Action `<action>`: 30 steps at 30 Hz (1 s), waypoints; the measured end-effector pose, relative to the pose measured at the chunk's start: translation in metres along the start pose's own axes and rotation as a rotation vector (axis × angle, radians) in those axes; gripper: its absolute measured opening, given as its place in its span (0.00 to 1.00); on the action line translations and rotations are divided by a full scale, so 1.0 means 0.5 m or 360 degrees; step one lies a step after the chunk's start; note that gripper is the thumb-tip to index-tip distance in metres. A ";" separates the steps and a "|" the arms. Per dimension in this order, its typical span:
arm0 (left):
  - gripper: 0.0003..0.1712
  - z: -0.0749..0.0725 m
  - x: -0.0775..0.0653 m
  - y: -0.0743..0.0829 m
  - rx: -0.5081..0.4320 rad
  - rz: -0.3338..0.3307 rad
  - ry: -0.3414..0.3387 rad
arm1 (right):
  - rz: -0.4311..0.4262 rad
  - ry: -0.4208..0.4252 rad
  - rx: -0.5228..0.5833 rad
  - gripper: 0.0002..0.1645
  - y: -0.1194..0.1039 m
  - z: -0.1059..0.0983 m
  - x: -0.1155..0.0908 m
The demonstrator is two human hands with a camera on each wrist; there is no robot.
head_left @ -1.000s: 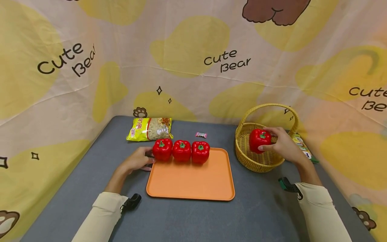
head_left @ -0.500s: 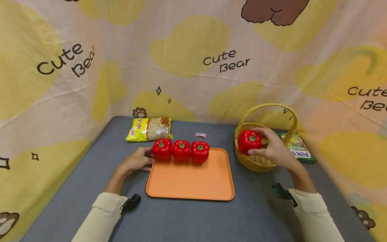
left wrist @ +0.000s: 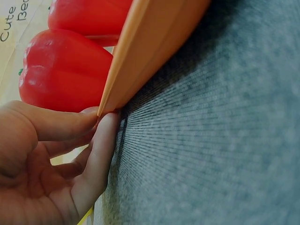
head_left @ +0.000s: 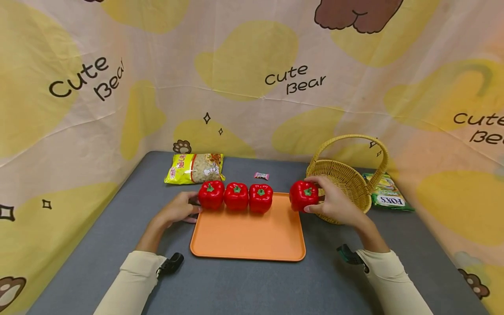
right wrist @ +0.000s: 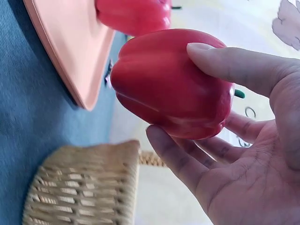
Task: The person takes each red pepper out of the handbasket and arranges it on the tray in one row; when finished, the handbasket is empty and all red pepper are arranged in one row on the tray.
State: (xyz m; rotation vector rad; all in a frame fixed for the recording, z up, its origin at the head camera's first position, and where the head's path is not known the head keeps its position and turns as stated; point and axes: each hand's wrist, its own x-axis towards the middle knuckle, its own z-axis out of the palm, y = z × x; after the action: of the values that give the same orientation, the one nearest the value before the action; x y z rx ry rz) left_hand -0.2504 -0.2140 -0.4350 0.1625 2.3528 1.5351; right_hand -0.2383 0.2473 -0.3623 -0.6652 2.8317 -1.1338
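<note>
Three red bell peppers with green stems stand in a row along the far left of an orange tray (head_left: 248, 240): a left one (head_left: 211, 195), a middle one (head_left: 236, 196) and a right one (head_left: 260, 198). My left hand (head_left: 180, 207) pinches the tray's rim (left wrist: 110, 96) between thumb and fingers, beside the left pepper. A fourth red bell pepper (head_left: 303, 196) is gripped by my right hand (head_left: 334, 201), held up over the tray's far right corner. In the right wrist view, thumb and fingers clasp this pepper (right wrist: 168, 84) from two sides.
Behind the right hand stands a woven basket (head_left: 354, 188) with a tall handle. To its right lies a green FOX'S packet (head_left: 390, 194). A yellow food bag (head_left: 195, 168) and a small pink-wrapped sweet (head_left: 261, 176) lie behind the tray. A printed cloth (head_left: 244, 65) hangs behind the table.
My right hand has carried the fourth pepper leftward, out of the basket and over the tray's right edge. The left hand and the three peppers in the row have stayed still.
</note>
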 end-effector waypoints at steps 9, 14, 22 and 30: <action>0.28 0.000 0.005 0.000 0.0017 -0.0026 0.0003 | 0.0006 -0.0026 -0.0050 0.47 -0.008 0.041 0.024; 0.27 0.000 0.005 -0.001 0.0018 -0.0034 0.0007 | -0.0023 -0.0040 -0.0101 0.46 -0.007 0.065 0.034; 0.27 -0.001 0.004 -0.003 0.0012 -0.0031 0.0006 | -0.0054 -0.0028 -0.0144 0.45 0.000 0.088 0.047; 0.27 -0.001 0.002 -0.002 0.0014 -0.0031 0.0009 | -0.0051 -0.0028 -0.0175 0.46 0.006 0.099 0.055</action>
State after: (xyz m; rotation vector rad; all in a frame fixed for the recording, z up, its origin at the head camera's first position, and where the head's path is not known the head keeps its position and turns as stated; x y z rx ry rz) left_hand -0.2515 -0.2147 -0.4359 0.1371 2.3587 1.5186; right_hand -0.2557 0.2061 -0.3969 -0.7257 2.8959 -0.9764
